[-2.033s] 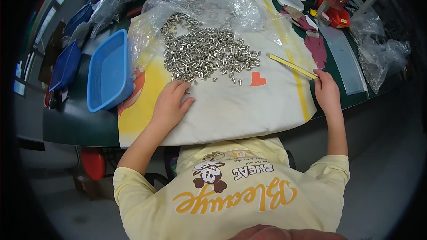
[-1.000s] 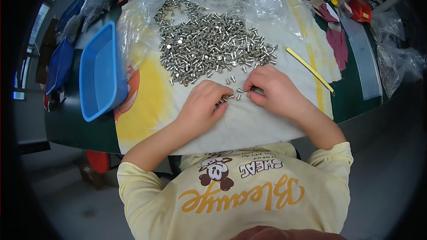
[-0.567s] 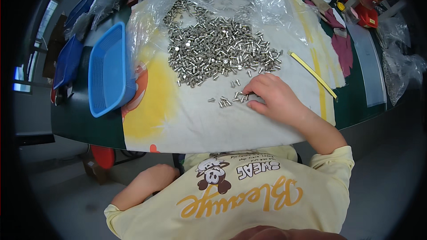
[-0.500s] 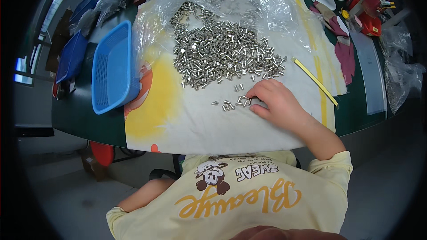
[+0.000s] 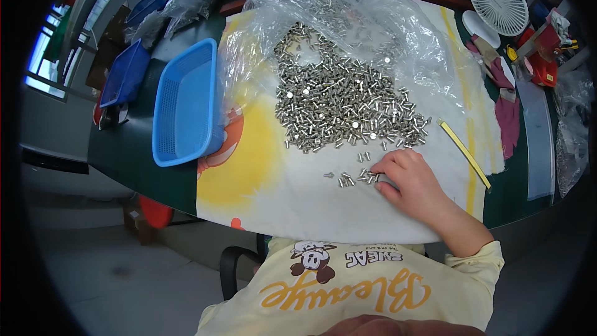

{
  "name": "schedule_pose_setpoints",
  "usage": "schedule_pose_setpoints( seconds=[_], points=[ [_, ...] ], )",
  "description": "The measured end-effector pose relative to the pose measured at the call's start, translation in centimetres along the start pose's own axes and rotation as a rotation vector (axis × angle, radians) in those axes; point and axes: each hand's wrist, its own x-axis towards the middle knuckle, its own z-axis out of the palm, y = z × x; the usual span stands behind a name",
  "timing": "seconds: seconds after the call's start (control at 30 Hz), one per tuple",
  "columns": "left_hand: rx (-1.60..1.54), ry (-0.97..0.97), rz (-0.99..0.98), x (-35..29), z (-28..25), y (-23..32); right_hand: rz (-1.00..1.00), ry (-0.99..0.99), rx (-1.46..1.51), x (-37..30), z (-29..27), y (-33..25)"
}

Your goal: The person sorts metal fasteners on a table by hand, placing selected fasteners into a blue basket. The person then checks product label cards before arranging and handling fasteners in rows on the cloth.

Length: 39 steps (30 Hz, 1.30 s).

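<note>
My right hand rests on the white cloth beside a small group of silver screws or rivets. Its thumb and forefinger are apart, with some of these small headed parts at the fingertips. Whether anything sits under the curled fingers is hidden. Beyond the hand spreads a large heap of the same metal pieces, partly under a clear plastic bag. Two loose pieces lie between the heap and the small group. My left hand is out of view.
A light blue basket stands left of the heap, with a darker blue tray farther left. On the right, a yellow strip lies on the cloth. A white fan and maroon cloth are farther right.
The whole view has shifted, so the table appears lower and farther right. My left forearm has left the view. The right hand stays by the small group, in much the same pose.
</note>
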Motion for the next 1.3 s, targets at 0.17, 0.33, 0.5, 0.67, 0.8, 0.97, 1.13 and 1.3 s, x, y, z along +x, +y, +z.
schedule_pose_setpoints(
  seconds=[0.17, 0.33, 0.5, 0.67, 0.8, 0.97, 1.13, 1.3],
  points=[
    [0.027, -0.077, -0.041, 0.1, -0.2, -1.0, -0.005, -0.01, -0.012, 0.2, 0.0, 0.3],
    [0.062, -0.126, -0.068, 0.0, 0.3, -1.9, -0.012, -0.005, -0.005, 0.0, -0.1, 0.1],
    [0.095, -0.185, -0.092, 0.1, 0.6, -2.6, -0.014, 0.012, 0.008, -0.1, 0.0, 0.3],
    [0.131, -0.246, -0.096, 0.7, 0.8, -3.4, -0.012, 0.024, 0.019, 0.0, 0.0, 0.4],
    [0.14, -0.291, -0.08, 1.6, 1.8, -4.2, -0.008, 0.016, 0.014, 0.2, 0.0, 0.4],
    [0.143, -0.345, -0.056, 2.5, 3.7, -4.9, -0.011, -0.009, 0.031, 0.4, 0.1, 0.3],
    [0.155, -0.382, -0.041, 2.8, 5.3, -5.4, -0.021, -0.004, 0.006, 0.1, 0.2, 0.3],
    [0.19, -0.43, -0.037, 3.0, 6.5, -5.3, -0.015, -0.022, -0.011, 0.0, 0.4, 0.7]
  ],
)
